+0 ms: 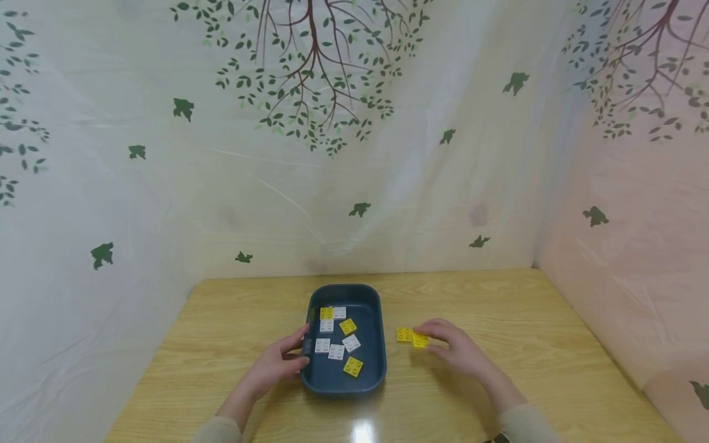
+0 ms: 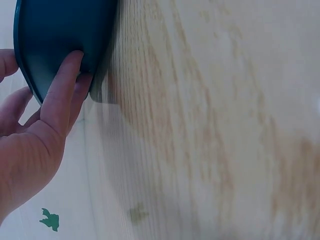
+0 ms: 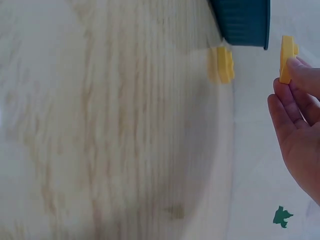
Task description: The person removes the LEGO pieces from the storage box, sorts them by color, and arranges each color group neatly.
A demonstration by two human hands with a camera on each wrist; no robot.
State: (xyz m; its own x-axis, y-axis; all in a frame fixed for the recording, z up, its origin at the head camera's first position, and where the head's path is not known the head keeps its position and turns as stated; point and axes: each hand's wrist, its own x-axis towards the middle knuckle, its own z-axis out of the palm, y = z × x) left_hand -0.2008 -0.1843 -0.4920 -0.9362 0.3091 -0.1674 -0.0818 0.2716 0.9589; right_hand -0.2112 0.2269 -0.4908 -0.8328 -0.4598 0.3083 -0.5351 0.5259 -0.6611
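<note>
A dark blue tray point(image 1: 343, 392) holds several loose white and yellow toy bricks. At its left side my left hand point(image 1: 275, 364) grips the wall. In the left wrist view, fingertips press the outer face of the tray point(image 2: 62, 35) while another finger reaches the rim. To the tray's right, my right hand point(image 1: 455, 348) pinches a yellow toy brick point(image 1: 420, 340) between thumb and fingers. The right wrist view shows this held brick point(image 3: 286, 55) raised off the table. A second yellow brick point(image 1: 404, 334) lies on the table between the held one and the tray.
Under everything is a wood-grain table point(image 1: 238, 320). A pale curtain point(image 1: 310, 227) printed with branches and green leaves hangs behind the far edge and along both sides. Inside the tray, a yellow brick point(image 1: 348, 326) and a white brick point(image 1: 335, 352) lie among others.
</note>
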